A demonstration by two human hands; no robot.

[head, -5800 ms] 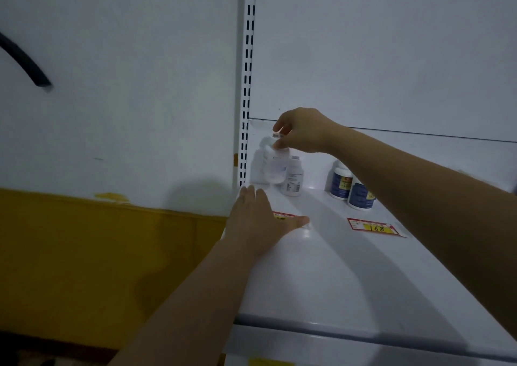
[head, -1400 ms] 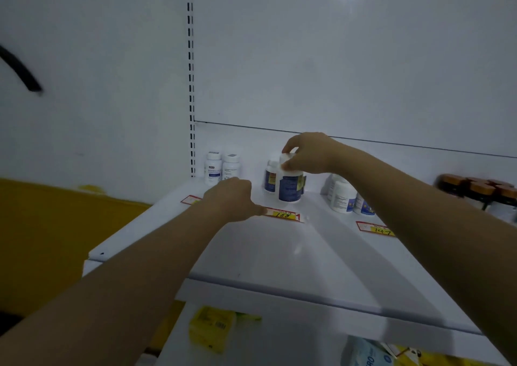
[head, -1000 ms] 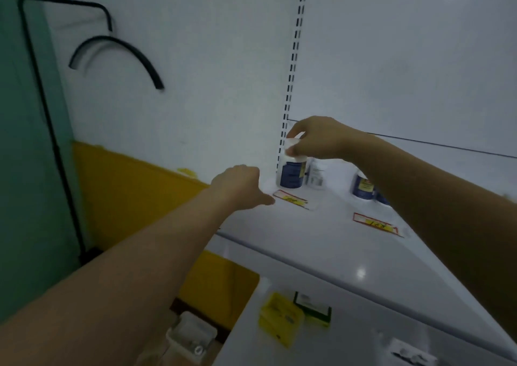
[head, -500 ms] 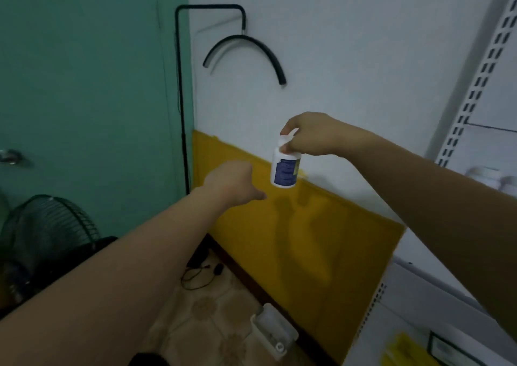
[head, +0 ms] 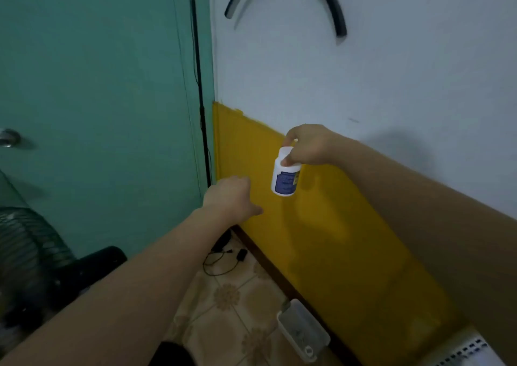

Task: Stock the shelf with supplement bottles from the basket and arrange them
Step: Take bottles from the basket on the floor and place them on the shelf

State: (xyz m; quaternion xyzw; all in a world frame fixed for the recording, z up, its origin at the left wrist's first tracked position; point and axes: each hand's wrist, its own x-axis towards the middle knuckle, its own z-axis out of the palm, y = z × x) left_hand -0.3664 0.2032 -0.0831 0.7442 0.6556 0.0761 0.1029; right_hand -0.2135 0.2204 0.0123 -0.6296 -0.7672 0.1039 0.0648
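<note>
And the right hand (head: pixel 307 144) pinches the small blue-labelled white plastic bottle (head: pixel 285 182) by its cap, out in front of the yellow wall panel (head: pixel 335 239), left hand (head: pixel 230 197) loosely curled and empty near that panel's left edge, and so thin a hold could let it drop.

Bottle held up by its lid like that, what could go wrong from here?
The right hand pinches the bottle only by its white cap, in mid-air above the tiled floor; it might slip and drop. The left hand sits beside it, not beneath, so a catch looks unlikely.
</note>
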